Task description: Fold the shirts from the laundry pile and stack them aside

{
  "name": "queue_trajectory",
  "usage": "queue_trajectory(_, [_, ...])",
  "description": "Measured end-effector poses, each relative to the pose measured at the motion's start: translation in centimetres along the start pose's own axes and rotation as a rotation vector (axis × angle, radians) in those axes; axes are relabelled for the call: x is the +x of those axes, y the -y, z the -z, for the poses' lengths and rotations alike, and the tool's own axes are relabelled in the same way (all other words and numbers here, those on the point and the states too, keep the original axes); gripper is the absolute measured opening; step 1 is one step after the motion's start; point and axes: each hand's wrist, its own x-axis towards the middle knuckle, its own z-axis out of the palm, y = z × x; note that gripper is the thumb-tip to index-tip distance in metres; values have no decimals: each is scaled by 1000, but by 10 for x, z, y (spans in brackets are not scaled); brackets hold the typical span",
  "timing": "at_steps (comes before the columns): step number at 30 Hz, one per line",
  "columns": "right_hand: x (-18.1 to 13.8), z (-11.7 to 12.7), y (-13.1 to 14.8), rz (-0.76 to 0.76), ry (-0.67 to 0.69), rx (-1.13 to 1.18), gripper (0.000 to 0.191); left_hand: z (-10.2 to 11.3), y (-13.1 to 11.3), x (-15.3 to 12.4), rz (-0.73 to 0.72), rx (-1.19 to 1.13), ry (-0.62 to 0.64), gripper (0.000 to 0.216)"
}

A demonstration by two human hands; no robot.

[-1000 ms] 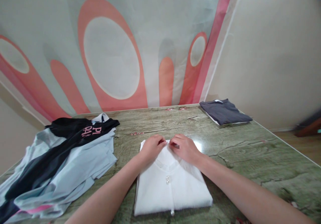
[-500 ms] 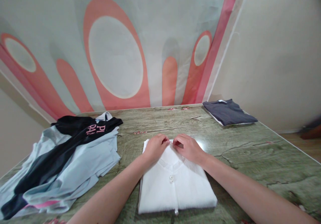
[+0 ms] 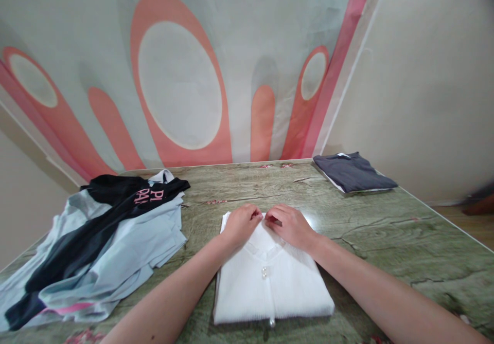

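Observation:
A folded white cardigan [image 3: 270, 287] with pearl buttons lies on the green wood-grain table [image 3: 386, 231] right in front of me. My left hand [image 3: 240, 224] and my right hand [image 3: 289, 224] rest side by side on its far edge at the collar. Both have their fingers curled and pinched on the collar fabric. My forearms stretch over the garment from the near corners.
A heap of unfolded clothes [image 3: 96, 241], pale blue and black with pink lettering, covers the table's left side. A folded dark grey garment [image 3: 353, 172] sits at the far right corner. A patterned cloth [image 3: 177, 76] hangs behind the table.
My hands have stayed pinched at the collar, barely shifting. The view has drifted slightly.

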Motion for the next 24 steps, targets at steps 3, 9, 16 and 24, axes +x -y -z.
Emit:
queue_trajectory(3, [0,-1,0,10,6,-16,3,-2,1,0,0,7,-10,17])
queue_trajectory(9, [1,-2,-1,42,15,-13,4,-5,3,1,-6,10,-16,16])
queue_trajectory(16, [1,3,8,143,38,-118,17,-5,2,1,-6,19,-20,16])
queue_trajectory(24, [2,-6,10,-79,-22,75,7,-5,2,1,9,16,-12,16])
